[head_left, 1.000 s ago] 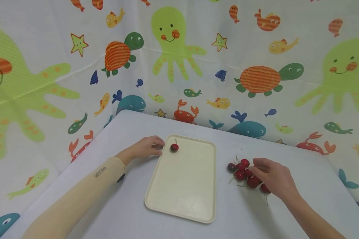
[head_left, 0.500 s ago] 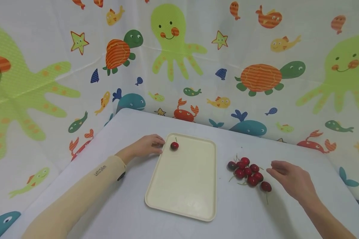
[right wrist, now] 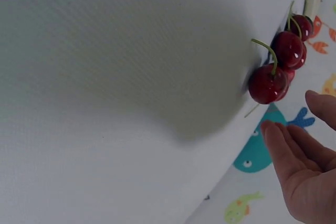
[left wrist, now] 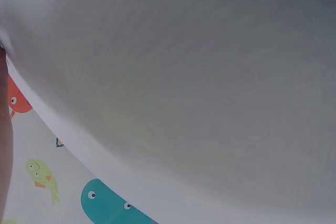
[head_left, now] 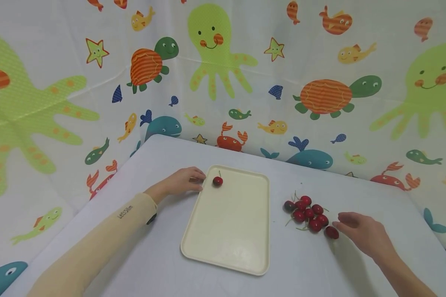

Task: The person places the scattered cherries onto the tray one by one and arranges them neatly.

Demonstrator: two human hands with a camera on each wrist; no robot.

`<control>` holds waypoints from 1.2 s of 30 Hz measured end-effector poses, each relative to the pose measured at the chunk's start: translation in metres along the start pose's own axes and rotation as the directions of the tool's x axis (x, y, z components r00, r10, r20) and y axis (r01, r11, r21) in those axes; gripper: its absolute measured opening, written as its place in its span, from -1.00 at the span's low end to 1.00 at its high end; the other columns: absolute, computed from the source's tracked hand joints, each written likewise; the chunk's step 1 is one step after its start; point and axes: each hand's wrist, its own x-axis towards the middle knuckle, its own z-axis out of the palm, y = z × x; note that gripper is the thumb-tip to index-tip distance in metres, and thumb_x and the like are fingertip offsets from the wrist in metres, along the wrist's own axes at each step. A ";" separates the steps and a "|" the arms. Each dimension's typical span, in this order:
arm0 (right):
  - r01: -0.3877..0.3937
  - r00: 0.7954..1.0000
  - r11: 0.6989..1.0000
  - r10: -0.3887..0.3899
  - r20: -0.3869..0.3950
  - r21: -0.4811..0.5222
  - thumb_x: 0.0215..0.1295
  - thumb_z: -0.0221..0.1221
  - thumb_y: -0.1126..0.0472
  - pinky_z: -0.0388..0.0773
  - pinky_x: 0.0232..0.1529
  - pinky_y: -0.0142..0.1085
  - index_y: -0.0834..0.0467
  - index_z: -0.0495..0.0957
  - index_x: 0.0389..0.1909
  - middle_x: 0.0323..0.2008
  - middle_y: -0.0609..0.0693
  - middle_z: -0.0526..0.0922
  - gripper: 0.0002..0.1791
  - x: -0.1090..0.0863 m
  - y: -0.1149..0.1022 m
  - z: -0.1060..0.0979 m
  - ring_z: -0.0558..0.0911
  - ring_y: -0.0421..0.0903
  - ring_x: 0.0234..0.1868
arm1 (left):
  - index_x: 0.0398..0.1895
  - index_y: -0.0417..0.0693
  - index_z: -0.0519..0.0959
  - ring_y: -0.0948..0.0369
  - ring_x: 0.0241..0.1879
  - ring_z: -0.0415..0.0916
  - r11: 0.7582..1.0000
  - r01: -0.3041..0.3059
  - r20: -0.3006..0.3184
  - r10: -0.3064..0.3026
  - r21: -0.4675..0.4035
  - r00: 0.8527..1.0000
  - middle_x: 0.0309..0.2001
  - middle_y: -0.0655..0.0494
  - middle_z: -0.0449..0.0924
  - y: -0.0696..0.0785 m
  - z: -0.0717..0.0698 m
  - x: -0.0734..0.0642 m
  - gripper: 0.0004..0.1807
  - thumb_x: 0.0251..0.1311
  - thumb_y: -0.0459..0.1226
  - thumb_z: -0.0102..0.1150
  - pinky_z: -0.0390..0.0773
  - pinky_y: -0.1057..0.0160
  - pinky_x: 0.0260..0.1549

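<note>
A pale cream rectangular tray lies flat on the white table. A single red cherry with its stem rests in its far left corner. My left hand stays at the tray's left rim, its relaxed fingertips against or right beside the edge. Right of the tray lies a cluster of several dark red cherries with stems. One cherry sits at the near right end of this group. Just beyond it hovers my right hand, fingers extended and holding nothing; in the right wrist view its fingertips are apart from the cherries.
A white cloth covers the table. A curtain printed with sea animals hangs behind and to the left of it. The left wrist view shows mostly dim white table surface.
My right hand has drawn back right from over the cherry cluster, then come slightly down towards the lone cherry at its near end. My left hand and the tray look unmoved.
</note>
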 end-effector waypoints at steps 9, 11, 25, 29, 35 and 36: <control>-0.032 0.996 0.999 0.033 0.084 -0.015 0.05 0.19 -0.27 0.56 -0.19 0.04 0.33 0.45 0.05 -0.09 0.30 0.58 -0.21 0.003 0.003 0.008 0.50 0.23 -0.07 | 0.09 -0.05 0.51 0.12 0.15 0.40 1.000 0.001 0.008 -0.001 -0.001 1.000 0.11 0.07 0.45 0.004 -0.001 -0.006 -0.52 0.06 -0.16 0.28 0.45 0.12 0.12; -0.033 0.995 0.999 0.035 0.090 -0.025 0.03 0.18 -0.30 0.55 -0.18 0.06 0.33 0.46 0.04 -0.08 0.31 0.58 -0.19 0.003 0.003 0.008 0.48 0.24 -0.06 | 0.09 -0.05 0.51 0.12 0.14 0.40 1.000 -0.002 0.008 0.002 0.002 1.000 0.11 0.07 0.45 0.005 -0.001 -0.006 -0.52 0.06 -0.16 0.28 0.45 0.12 0.12; 0.007 0.997 0.999 -0.004 0.081 -0.036 0.01 0.23 -0.25 0.59 -0.26 -0.04 0.32 0.53 -0.05 -0.22 0.21 0.64 -0.27 -0.005 -0.001 0.011 0.55 0.03 -0.24 | 0.08 -0.02 0.52 0.14 0.14 0.40 1.000 0.000 0.001 0.000 -0.009 1.000 0.09 0.10 0.46 0.004 0.000 -0.011 -0.53 0.06 -0.15 0.28 0.45 0.14 0.12; 0.010 0.997 0.998 -0.006 0.078 -0.057 -0.01 0.23 -0.27 0.58 -0.26 -0.03 0.32 0.54 -0.07 -0.24 0.21 0.65 -0.26 -0.006 -0.001 0.011 0.55 0.04 -0.25 | 0.08 -0.03 0.51 0.14 0.13 0.41 1.000 -0.003 0.005 0.003 -0.003 1.000 0.09 0.09 0.46 0.006 0.000 -0.012 -0.53 0.06 -0.15 0.28 0.45 0.14 0.12; 0.015 0.997 0.998 -0.010 0.080 -0.066 -0.01 0.23 -0.27 0.57 -0.24 0.01 0.32 0.54 -0.06 -0.21 0.23 0.64 -0.25 -0.006 -0.001 0.012 0.55 0.10 -0.22 | 0.09 -0.03 0.52 0.14 0.13 0.41 1.000 -0.012 0.003 0.012 0.012 1.000 0.09 0.09 0.46 0.005 0.000 -0.012 -0.52 0.06 -0.15 0.28 0.45 0.14 0.12; 0.017 0.997 0.998 -0.012 0.079 -0.066 -0.01 0.23 -0.27 0.57 -0.24 0.01 0.32 0.54 -0.06 -0.21 0.23 0.64 -0.26 -0.006 0.000 0.012 0.56 0.10 -0.21 | 0.09 -0.03 0.52 0.14 0.13 0.41 1.000 -0.013 0.002 0.013 0.012 1.000 0.09 0.09 0.46 0.005 0.000 -0.012 -0.52 0.05 -0.14 0.28 0.45 0.14 0.12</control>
